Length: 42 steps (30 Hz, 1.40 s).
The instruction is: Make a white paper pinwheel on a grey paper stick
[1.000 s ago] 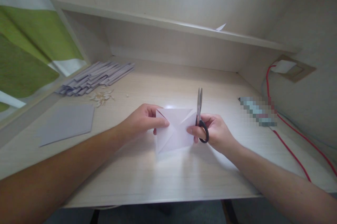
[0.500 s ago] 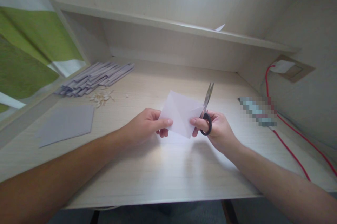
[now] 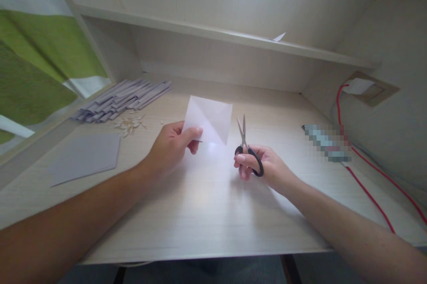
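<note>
Between the thumb and fingers of my left hand (image 3: 176, 141) is a small square of white paper (image 3: 213, 119) with diagonal crease lines, held above the desk. My right hand (image 3: 258, 164) grips a pair of scissors (image 3: 246, 141) with black handles, my thumb through one loop. The scissor blades are slightly parted, point away from me and stand apart from the paper's right edge. A stack of flat white paper (image 3: 88, 157) lies on the desk left of my left hand.
Folded paper strips (image 3: 123, 99) are piled at the back left, beside a small heap of pale scraps (image 3: 130, 124). On the right are a blurred-out device (image 3: 327, 144) and a red cable (image 3: 370, 199) running to a wall socket (image 3: 370, 88). A shelf (image 3: 200, 28) spans the back.
My right hand has let go of the paper and now has its thumb in the scissors' loop, the blades parted. My left hand has moved the paper left and away from me.
</note>
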Motion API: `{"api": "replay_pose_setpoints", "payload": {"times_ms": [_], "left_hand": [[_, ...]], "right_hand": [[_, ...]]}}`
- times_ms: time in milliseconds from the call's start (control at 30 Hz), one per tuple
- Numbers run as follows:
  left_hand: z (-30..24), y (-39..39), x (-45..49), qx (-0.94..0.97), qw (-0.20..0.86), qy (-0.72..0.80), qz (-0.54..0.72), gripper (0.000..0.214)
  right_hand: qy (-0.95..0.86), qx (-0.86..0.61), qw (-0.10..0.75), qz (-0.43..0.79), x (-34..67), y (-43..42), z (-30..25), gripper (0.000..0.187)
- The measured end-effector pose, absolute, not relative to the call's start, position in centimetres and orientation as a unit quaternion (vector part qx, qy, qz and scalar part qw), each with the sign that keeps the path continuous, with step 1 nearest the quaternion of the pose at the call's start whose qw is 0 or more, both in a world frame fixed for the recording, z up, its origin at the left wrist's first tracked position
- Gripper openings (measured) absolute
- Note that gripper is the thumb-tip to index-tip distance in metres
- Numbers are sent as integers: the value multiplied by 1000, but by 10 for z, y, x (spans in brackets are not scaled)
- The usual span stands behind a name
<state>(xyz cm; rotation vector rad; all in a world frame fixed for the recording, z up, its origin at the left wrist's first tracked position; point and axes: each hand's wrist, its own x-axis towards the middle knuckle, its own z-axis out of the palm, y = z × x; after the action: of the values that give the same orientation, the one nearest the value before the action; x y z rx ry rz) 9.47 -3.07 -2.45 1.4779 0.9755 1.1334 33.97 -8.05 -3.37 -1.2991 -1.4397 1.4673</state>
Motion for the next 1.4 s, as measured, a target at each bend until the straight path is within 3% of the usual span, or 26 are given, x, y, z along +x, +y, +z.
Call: {"api": "replay_pose_setpoints", "payload": {"times_ms": [133, 300, 633, 1400], "left_hand": [[-23, -29, 91, 575, 465, 406, 537, 23], [-22, -31, 92, 584, 454, 402, 539, 25], [-7, -45, 95, 653, 399, 436, 473, 36], [-8, -45, 95, 655, 428, 423, 457, 37]], "right_hand": [[-582, -479, 259, 603, 339, -84, -34, 44], [-594, -477, 212, 612, 338, -88, -27, 49], [-581, -470, 222, 626, 339, -89, -26, 47], [-588, -475, 211, 620, 339, -89, -30, 47]]}}
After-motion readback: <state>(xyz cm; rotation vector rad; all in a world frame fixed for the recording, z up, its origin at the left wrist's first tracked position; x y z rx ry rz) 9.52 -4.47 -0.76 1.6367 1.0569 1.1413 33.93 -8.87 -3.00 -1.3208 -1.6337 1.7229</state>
